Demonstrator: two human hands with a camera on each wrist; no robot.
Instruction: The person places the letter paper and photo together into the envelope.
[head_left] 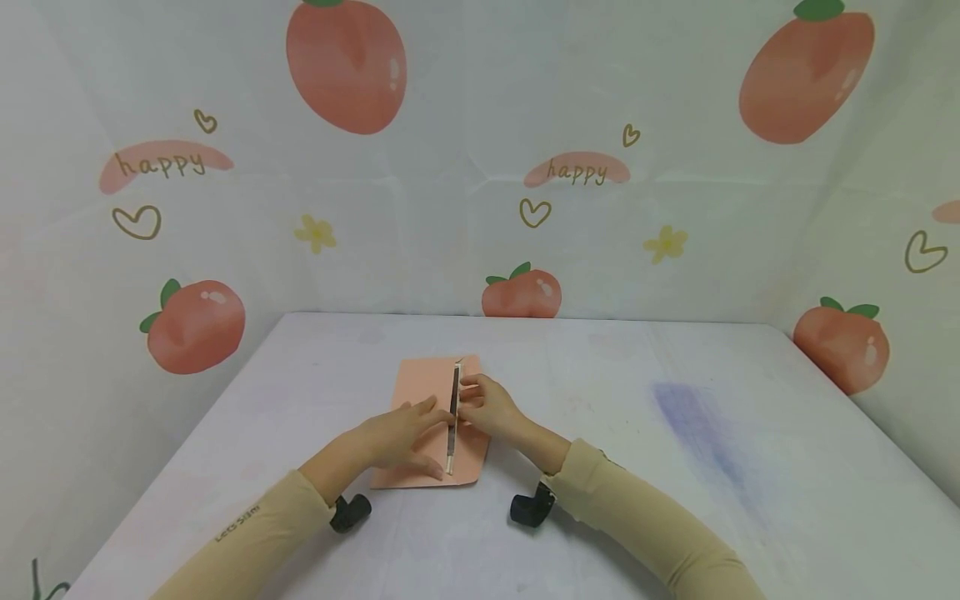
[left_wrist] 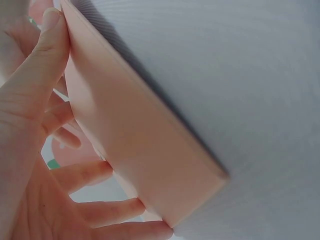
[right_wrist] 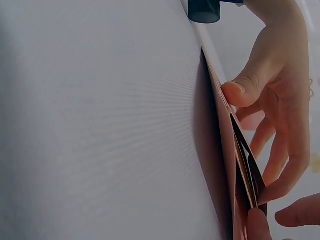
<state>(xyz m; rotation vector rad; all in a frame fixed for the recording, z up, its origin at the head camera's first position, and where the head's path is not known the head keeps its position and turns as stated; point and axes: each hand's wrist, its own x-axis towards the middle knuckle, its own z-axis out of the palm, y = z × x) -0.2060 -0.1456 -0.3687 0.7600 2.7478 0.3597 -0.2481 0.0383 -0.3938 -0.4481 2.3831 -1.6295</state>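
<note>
A flat peach-coloured folder or case [head_left: 420, 379] lies on the table, a long dark slit [head_left: 453, 408] with pale edges running along its right part. My left hand [head_left: 401, 433] rests across it with fingers spread. Its thumb touches the surface near the front, and its index finger reaches the slit, touching a dark edge in the right wrist view. From the other side my right hand [head_left: 491, 408] touches the slit with bent fingers. One right fingertip [right_wrist: 257, 225] meets the slit's side, while another [right_wrist: 297, 212] stands apart. The slit's inside is mostly hidden.
Black wrist cameras hang below both sleeves, left [head_left: 350, 513] and right [head_left: 532, 506]. The white table [head_left: 600, 367] carries a blue-purple smudge [head_left: 697, 433] on the right. Behind it hangs a fruit-printed cloth [head_left: 450, 225].
</note>
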